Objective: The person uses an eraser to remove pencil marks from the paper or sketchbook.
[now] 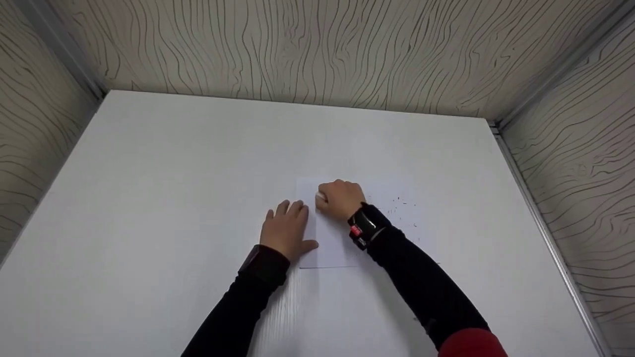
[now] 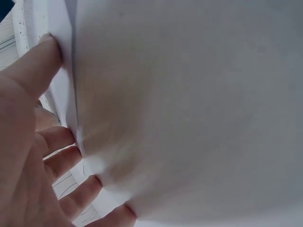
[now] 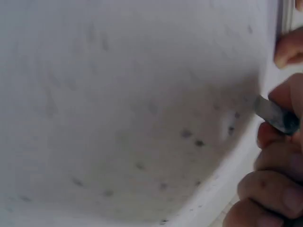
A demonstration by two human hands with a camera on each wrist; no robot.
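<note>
A white sheet of paper (image 1: 337,250) lies on the white table under both hands. My left hand (image 1: 285,230) rests at its left edge with fingers spread and the thumb reaching onto the sheet. In the left wrist view, the fingertips (image 2: 90,187) press down along the paper's edge. My right hand (image 1: 342,198) is over the upper part of the sheet, its fingers curled round a small white eraser (image 3: 273,113). One end of the eraser sticks out against the paper; dark smudges mark it, and the rest is hidden in the hand.
Dark eraser crumbs (image 1: 398,199) are scattered on the sheet to the right of my right hand. The white table (image 1: 198,163) runs back to a wood-grain patterned wall (image 1: 297,49), with similar panels at both sides. Metal edging (image 1: 540,223) follows its right side.
</note>
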